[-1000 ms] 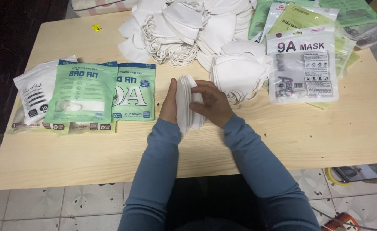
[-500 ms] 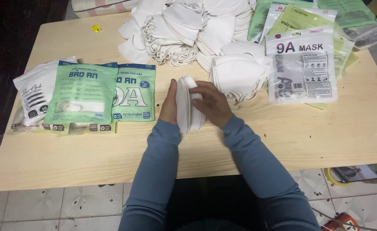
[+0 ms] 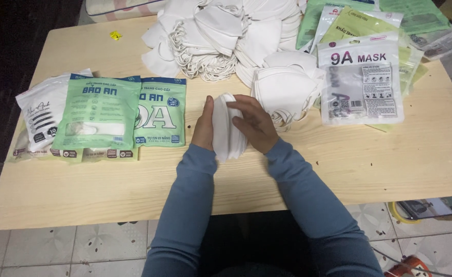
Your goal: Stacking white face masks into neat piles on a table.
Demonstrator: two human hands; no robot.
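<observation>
The stack of white masks [image 3: 228,128] stands on edge at the centre of the frame, just above the counter [image 3: 108,190]. The left hand [image 3: 204,125] presses flat against the stack's left face; the right hand [image 3: 259,125] curls over its right face and top edge. Both hands are closed on the stack, clamping it between them.

Risks, as judged from this position:
- The stack is held by side pressure only. If either hand relaxes, the folded masks may fan out and slide apart onto the counter.
- Loose ear loops may snag on the fingers and pull single masks out of alignment.
- The second white stack [image 3: 285,92] lies just right of the right hand; a wide elbow or wrist movement may knock it over.

Count:
- Hands: two.
- Held stack: one; mask count within it cannot be determined.
- Green packets [image 3: 99,117] at centre left: two clearly visible, overlapping.
- White packet [image 3: 44,115] at far left: one.
- Clear-fronted packet [image 3: 362,84] at right: one on top of several partly hidden green ones.
- Loose mask heap [image 3: 215,36] at top centre: one; too tangled to count.
</observation>
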